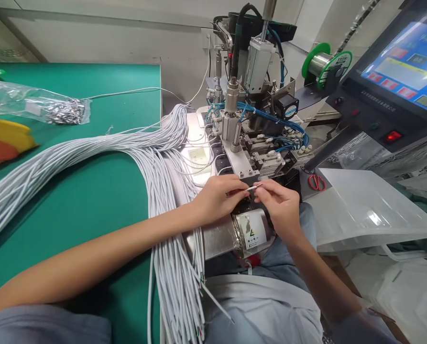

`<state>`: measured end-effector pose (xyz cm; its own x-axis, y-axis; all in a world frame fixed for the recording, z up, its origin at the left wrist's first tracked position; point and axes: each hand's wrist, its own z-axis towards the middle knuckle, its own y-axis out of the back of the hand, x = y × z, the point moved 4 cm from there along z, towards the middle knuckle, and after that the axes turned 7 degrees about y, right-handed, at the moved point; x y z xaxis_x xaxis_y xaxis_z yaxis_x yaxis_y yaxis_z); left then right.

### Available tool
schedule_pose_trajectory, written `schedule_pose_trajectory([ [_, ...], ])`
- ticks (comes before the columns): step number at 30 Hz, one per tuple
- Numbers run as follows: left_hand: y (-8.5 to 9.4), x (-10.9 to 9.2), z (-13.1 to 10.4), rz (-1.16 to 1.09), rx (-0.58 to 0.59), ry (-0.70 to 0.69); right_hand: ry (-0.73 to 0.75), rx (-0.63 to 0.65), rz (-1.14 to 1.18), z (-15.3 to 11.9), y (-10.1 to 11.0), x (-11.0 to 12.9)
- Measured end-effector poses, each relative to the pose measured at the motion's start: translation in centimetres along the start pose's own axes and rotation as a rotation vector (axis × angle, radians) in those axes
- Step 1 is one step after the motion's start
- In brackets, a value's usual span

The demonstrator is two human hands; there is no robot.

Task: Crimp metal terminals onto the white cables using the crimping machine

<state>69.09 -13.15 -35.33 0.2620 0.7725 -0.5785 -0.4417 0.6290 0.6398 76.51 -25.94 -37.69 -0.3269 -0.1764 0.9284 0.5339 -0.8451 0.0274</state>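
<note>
Between my two hands, in front of the machine (240, 160), is the end of a white cable (251, 188). My left hand (221, 198) is closed, pinching the cable's white jacket between thumb and fingers. Close to its right, my right hand (278, 203) pinches the tip of the same cable, where thin coloured wires seem to stick out; the fingers partly hide them. A large bundle of white cables (170, 229) runs under my left forearm and hangs over the table's edge. Below my hands sits a metal part with a warning label (252, 231).
The green table (123, 200) spreads out on the left, with a plastic bag of small metal parts (66, 111) and a yellow toy-like object (5, 134). On the right are a lit screen (407, 62), a wire spool (322, 63), red scissors (316, 182) and a white plastic tray (371, 205).
</note>
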Motion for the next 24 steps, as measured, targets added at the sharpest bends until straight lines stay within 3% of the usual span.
schedule_pose_trajectory([
  [3,-0.1,0.0,-0.2,0.039,-0.017,-0.071,0.116,0.071,-0.213,0.4,0.6,0.8],
  [7,-0.1,-0.1,-0.4,0.160,-0.054,-0.129,0.135,0.189,-0.366,0.9,0.6,1.2],
  [12,-0.1,-0.3,-0.4,0.089,-0.089,-0.082,0.193,0.151,-0.304,0.8,0.0,1.5],
  [17,-0.4,0.0,-0.4,-0.086,0.014,-0.015,0.175,0.077,-0.115,0.7,-0.1,0.8],
  [21,0.2,-1.1,-0.2,0.204,0.044,-0.264,0.087,0.256,-0.020,1.5,0.5,0.7],
  [24,0.4,-2.1,-0.1,0.560,0.042,-0.457,0.107,0.370,-0.193,1.9,1.0,1.1],
])
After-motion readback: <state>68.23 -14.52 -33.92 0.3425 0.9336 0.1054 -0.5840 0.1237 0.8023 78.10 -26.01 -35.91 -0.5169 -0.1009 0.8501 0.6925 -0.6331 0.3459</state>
